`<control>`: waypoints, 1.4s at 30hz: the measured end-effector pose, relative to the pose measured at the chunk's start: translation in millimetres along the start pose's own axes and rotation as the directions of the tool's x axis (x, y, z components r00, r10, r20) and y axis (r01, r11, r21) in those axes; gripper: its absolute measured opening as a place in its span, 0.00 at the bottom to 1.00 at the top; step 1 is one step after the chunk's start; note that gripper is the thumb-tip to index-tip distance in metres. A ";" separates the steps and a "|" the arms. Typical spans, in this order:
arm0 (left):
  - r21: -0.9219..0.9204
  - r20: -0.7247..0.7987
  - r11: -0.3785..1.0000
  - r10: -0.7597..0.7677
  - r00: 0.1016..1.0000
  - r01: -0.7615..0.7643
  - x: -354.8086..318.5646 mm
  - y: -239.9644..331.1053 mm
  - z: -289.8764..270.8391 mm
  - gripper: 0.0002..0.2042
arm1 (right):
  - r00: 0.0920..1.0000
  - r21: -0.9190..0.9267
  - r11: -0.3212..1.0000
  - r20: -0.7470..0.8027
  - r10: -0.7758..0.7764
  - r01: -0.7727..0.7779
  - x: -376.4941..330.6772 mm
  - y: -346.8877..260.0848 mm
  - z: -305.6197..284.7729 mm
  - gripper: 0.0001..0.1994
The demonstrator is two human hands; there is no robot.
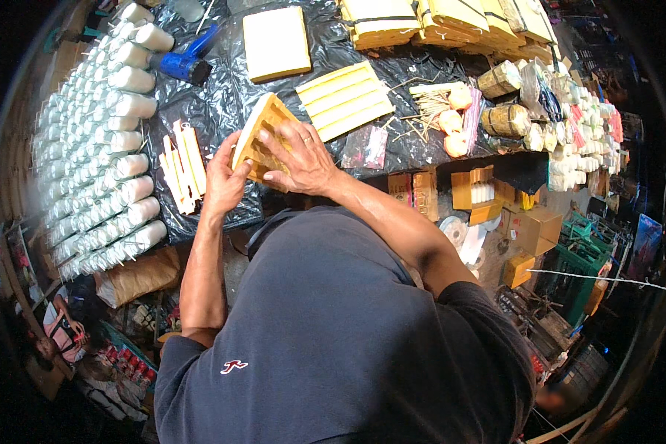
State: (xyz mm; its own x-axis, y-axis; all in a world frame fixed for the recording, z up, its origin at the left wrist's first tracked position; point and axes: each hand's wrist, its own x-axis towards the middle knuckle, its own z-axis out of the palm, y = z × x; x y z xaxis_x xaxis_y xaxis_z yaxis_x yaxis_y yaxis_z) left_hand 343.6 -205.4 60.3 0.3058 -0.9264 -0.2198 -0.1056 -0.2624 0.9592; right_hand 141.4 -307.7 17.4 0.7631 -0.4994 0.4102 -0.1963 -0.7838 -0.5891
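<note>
My left hand [226,180] grips the left edge of a yellow block with hollows in its face [271,111], which I hold tilted up off the table. Across its face bend the fingers of my right hand [308,161], with the thumb near its lower edge; the palm side is hidden. A yellow grooved panel [344,100] lies just beyond my right hand. Narrow pale-yellow strips [185,166] rest to the left of my left hand. Farther off, a flat yellow slab [277,44] lies on the black plastic sheet [222,111].
White cylinders with strings [133,164] are stacked at the left, beside a blue heat gun [185,63]. Banded yellow stacks [451,22] stand at the far right. Round peach-coloured pieces [451,122] with sticks and a small plastic bag [365,148] lie nearer. Cardboard boxes [536,228] stand below.
</note>
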 end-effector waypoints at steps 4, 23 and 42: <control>-0.168 0.051 0.985 -0.040 0.998 0.048 2.5 35.4 -19.1 0.28 | 0.986 -0.126 0.978 0.012 -0.166 0.166 18.4 16.8 -6.8 0.40; -0.241 -0.286 0.970 -0.055 0.957 -0.016 -1.7 89.0 14.9 0.27 | 0.990 0.132 0.985 0.100 0.099 -0.112 26.1 -52.7 -47.2 0.46; 0.762 0.333 0.627 -0.168 0.928 -0.161 209.1 -0.8 125.6 0.33 | 0.209 0.842 -0.188 0.331 0.920 -0.505 -66.7 121.2 -35.6 0.13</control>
State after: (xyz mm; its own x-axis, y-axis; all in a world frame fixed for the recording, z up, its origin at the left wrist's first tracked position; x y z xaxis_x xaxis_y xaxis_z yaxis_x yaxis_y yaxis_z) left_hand 288.8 -432.8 -8.8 -0.0140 -0.9055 -0.4242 -0.8368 -0.2216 0.5007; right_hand 44.8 -382.6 -56.6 0.1829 -0.7037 -0.6865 0.1704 0.7104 -0.6828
